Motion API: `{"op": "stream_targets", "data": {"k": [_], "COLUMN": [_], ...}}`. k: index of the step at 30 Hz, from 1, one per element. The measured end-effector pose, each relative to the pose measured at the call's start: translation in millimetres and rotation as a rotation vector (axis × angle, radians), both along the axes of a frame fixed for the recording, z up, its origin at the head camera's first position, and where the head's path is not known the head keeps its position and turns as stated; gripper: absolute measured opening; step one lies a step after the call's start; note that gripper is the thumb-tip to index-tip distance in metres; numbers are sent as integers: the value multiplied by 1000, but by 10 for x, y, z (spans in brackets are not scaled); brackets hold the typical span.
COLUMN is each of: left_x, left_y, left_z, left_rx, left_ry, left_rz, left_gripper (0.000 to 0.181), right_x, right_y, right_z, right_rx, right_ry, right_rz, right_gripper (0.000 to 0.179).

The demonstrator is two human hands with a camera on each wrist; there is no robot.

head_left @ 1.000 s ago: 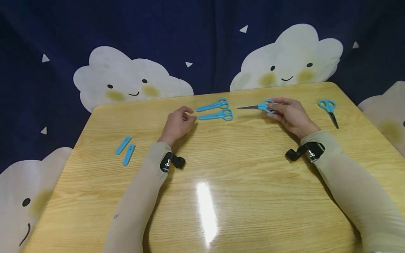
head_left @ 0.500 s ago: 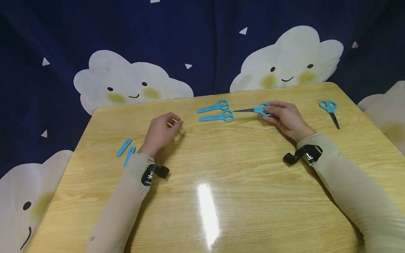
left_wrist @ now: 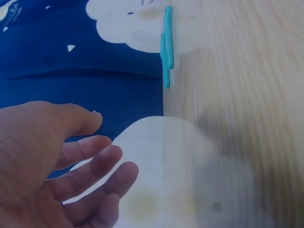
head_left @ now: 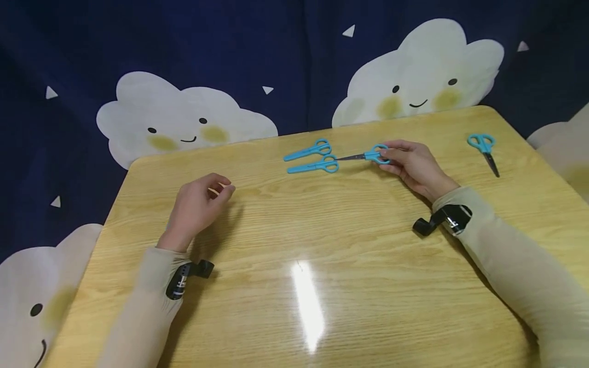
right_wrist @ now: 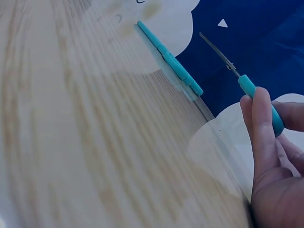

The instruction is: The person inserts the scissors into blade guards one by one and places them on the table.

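My right hand (head_left: 414,166) pinches the blue handle loops of a pair of scissors (head_left: 370,155) between thumb and fingers. Their bare dark blades point left, the tip overlapping the loops of the nearer of two sheathed scissors in the head view. In the right wrist view, the held scissors (right_wrist: 247,85) are raised off the table, blades slanting up. My left hand (head_left: 195,207) hovers over the table's left part, fingers loosely bent and holding nothing. The two sheathed blue scissors, a farther pair (head_left: 307,152) and a nearer pair (head_left: 310,167), lie side by side.
Another pair of blue scissors (head_left: 483,145) lies with bare blades near the table's right back corner. The wooden table (head_left: 257,286) ends at a dark blue curtain (head_left: 303,66) with cloud shapes. My left hand and forearm hide the place of two blue blade sheaths seen earlier.
My left hand has drawn back left and nearer, away from the sheathed scissors, covering the two loose sheaths. My right hand has moved slightly left with the bare scissors. The head view has tilted slightly.
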State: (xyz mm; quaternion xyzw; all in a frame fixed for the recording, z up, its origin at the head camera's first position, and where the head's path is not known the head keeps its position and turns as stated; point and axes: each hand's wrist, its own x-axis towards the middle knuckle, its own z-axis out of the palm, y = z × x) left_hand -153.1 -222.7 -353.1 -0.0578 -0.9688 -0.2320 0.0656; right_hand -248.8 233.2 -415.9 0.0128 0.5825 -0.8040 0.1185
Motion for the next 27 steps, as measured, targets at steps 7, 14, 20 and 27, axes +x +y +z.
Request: {"op": "stream_targets", "data": {"k": [7,14,20,27], "left_x": [151,105,102,109], "left_y": [-160,-252,-418,-640], "left_z": [1,45,128,167], "left_rx": [-44,-68,-82,-92], "left_ry": [11,-1,-102,-190], "left_rz": [-9,-15,2,11], "left_gripper": [35,39,46,49], "right_x": [-24,-16,-3,8], "right_y": [-34,-11,-29,-31], "right_z": [4,17,50,35], "right_rx": [-18,-39,-45,-19], "right_ry": [-3,0,14,11], "right_rz": [27,13,19,25], "right_gripper": [42,39,38,45]}}
